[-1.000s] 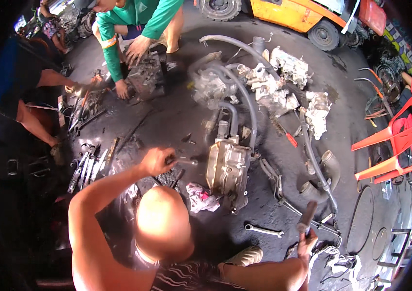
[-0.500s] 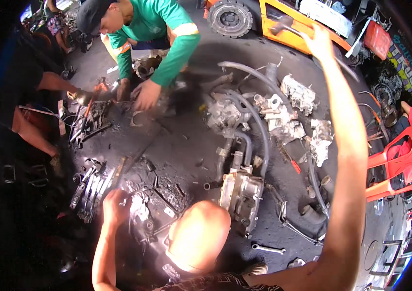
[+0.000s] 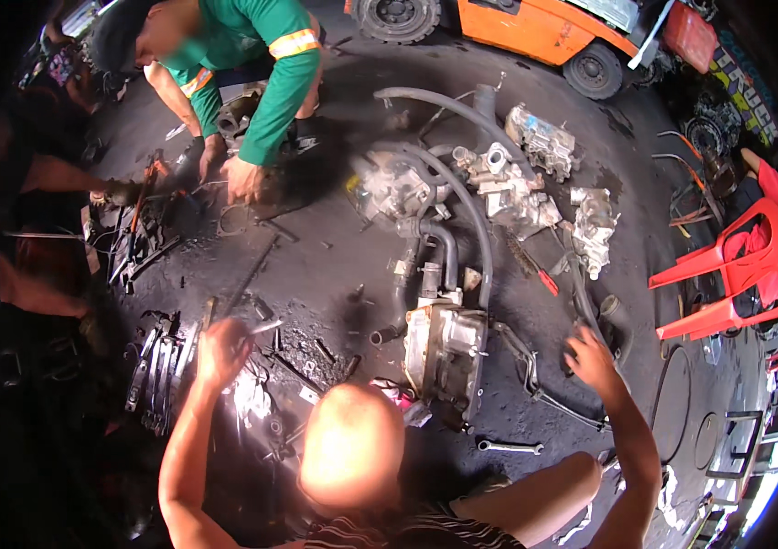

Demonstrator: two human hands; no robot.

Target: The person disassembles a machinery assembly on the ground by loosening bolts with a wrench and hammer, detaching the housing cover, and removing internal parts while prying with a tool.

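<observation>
My left hand point(image 3: 223, 351) is closed around a slim, pale metal tool point(image 3: 266, 326), whose exact kind I cannot make out. Beneath and beside that hand lie a row of wrenches point(image 3: 162, 371) and scattered small metal parts. My right hand point(image 3: 593, 359) is empty, its fingers apart, above the floor beside a grey hose point(image 3: 581, 291). Between my hands stands a boxy metal engine part point(image 3: 445, 352) with hoses rising from its far end. A combination wrench point(image 3: 509, 446) lies in front of it. My bare knee point(image 3: 352, 446) hides some of the floor.
Several metal castings point(image 3: 508, 197) and a long curved hose point(image 3: 462, 197) lie beyond the engine part. Across from me a person in green sleeves point(image 3: 270, 128) bends over parts; another works at far left. An orange forklift point(image 3: 517, 32) and a red chair point(image 3: 755, 270) stand right.
My right hand has come down from high up, and the hammer it held no longer shows. My left hand has risen slightly. The view has shifted; the person in green still bends over parts.
</observation>
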